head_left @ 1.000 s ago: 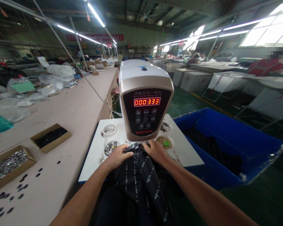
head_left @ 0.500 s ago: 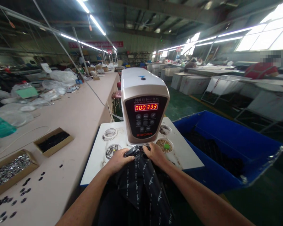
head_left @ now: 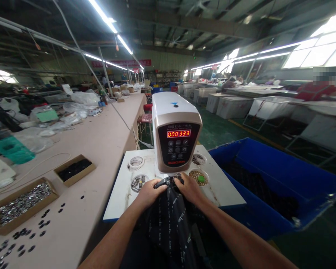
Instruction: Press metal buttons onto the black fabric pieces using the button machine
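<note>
A black garment with white lettering [head_left: 168, 220] hangs down in front of me, its upper edge at the base of a white button-fastening machine [head_left: 177, 134]. My left hand [head_left: 149, 192] is closed on the garment's edge, thumb on top. On the other side my right hand [head_left: 188, 186] pinches the same edge close under the machine head. The display reads 000 333. Around the machine, the white worktop [head_left: 120, 194] has round wells, one with metal parts [head_left: 139, 183] and one with brass-coloured pieces [head_left: 198, 178] and a green item. The machine head hides the spot between my fingertips.
A blue bin [head_left: 257, 153] with dark cloth stands at the right. On the long table [head_left: 100, 138] at left are a box of metal pieces [head_left: 25, 203], a box of black pieces [head_left: 74, 170], loose black discs and plastic bags. A person in red [head_left: 315, 89] is far right.
The view has shifted, so the machine and hands appear slightly lower and further right. Both hands still grip the garment, whose hanging folds have drawn together. The display number is the same.
</note>
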The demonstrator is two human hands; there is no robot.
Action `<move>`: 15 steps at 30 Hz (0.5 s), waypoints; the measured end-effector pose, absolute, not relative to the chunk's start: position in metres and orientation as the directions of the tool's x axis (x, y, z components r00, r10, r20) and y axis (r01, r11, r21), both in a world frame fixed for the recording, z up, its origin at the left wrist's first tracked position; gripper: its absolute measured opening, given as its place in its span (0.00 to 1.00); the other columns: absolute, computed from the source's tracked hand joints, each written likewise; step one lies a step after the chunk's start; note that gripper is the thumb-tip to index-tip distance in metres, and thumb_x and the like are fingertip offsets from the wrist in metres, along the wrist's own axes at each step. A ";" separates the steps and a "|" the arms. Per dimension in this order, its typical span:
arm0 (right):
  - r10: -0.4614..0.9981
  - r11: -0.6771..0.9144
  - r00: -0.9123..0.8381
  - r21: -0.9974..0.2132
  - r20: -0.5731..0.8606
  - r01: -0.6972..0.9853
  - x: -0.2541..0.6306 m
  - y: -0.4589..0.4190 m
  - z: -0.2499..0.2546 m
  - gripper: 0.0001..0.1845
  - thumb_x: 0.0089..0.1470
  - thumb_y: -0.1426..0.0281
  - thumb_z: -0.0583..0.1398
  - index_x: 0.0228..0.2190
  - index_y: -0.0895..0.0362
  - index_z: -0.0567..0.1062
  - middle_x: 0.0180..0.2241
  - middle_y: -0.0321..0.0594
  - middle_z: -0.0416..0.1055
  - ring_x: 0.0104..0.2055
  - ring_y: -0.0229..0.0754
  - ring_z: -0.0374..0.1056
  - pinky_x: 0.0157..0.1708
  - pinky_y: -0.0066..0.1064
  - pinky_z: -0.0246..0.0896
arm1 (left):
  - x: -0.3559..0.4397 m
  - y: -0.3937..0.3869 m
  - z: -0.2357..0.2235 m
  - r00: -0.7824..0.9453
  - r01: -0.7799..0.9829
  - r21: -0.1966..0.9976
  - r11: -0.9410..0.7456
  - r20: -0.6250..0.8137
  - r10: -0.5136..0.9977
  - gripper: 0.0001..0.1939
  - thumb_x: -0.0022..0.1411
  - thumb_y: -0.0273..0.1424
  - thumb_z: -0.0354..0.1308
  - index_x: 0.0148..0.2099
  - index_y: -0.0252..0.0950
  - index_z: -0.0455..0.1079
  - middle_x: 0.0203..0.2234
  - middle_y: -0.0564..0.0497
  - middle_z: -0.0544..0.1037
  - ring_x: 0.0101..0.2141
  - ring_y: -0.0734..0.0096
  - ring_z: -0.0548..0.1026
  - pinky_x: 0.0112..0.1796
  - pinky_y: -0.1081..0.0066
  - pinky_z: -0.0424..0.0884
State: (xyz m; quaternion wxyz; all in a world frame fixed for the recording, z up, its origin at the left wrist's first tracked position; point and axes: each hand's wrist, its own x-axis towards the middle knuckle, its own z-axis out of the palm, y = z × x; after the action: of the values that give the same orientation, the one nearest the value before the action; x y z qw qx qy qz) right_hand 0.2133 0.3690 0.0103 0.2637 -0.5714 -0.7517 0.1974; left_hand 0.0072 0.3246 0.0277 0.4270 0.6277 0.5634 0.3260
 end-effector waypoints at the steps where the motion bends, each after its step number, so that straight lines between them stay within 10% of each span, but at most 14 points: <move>1: 0.962 0.274 -0.213 -0.607 0.172 0.746 0.214 0.368 0.012 0.10 0.63 0.65 0.56 0.36 0.56 0.75 0.35 0.44 0.79 0.39 0.48 0.73 0.37 0.32 0.58 | 0.008 0.325 0.027 0.148 0.444 0.896 -0.011 -0.061 0.987 0.17 0.61 0.44 0.56 0.41 0.36 0.76 0.37 0.49 0.81 0.42 0.55 0.76 0.43 0.64 0.67; 15: 0.948 0.305 -0.266 -0.738 0.176 0.601 0.213 0.331 0.029 0.19 0.58 0.57 0.64 0.51 0.48 0.77 0.49 0.38 0.79 0.52 0.50 0.74 0.52 0.38 0.64 | 0.011 0.330 0.026 0.153 0.575 0.811 -0.111 0.027 0.988 0.12 0.61 0.38 0.51 0.35 0.35 0.69 0.33 0.48 0.78 0.37 0.60 0.73 0.38 0.66 0.63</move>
State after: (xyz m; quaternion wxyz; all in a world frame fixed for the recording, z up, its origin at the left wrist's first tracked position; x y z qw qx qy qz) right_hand 0.2125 0.3312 0.0293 0.3117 -0.5196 -0.7454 0.2779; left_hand 0.0113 0.3301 0.0260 0.3381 0.6799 0.5746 0.3054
